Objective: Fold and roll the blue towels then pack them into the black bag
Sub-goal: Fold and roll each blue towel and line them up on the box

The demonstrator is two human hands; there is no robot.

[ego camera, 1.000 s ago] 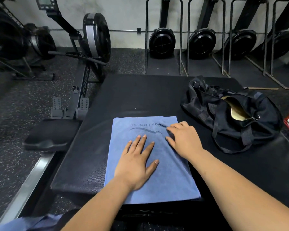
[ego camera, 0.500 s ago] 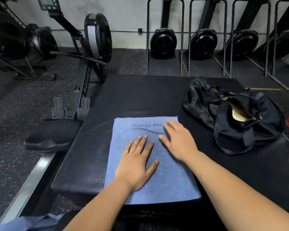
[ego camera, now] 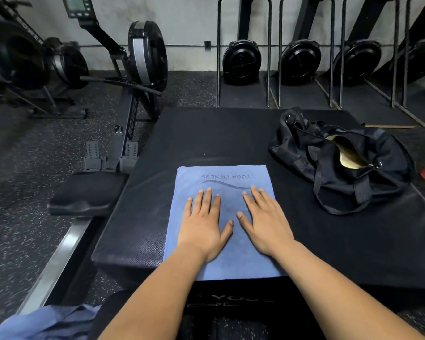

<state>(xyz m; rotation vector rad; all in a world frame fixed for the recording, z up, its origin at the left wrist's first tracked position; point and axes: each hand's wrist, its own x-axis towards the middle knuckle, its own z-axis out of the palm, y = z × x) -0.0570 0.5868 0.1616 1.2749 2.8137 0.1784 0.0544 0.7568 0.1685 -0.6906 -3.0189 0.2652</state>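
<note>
A black padded surface (ego camera: 206, 133) stands on the speckled gym floor (ego camera: 22, 217), with rowers (ego camera: 242, 60) along the wall. The towel (ego camera: 228, 256) lies at its near edge. The left hand (ego camera: 204, 227) and right hand (ego camera: 265, 224) rest flat on it, fingers straight. The bag (ego camera: 383, 168) sits unzipped at the right.

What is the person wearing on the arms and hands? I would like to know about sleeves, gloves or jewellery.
Nothing that shows. The left hand and the right hand have no gloves, and no ring is visible on the fingers. The left forearm and the right forearm are bare down to the edge of the picture: no sleeve, watch or bracelet. The nails look short and unpainted.
</note>
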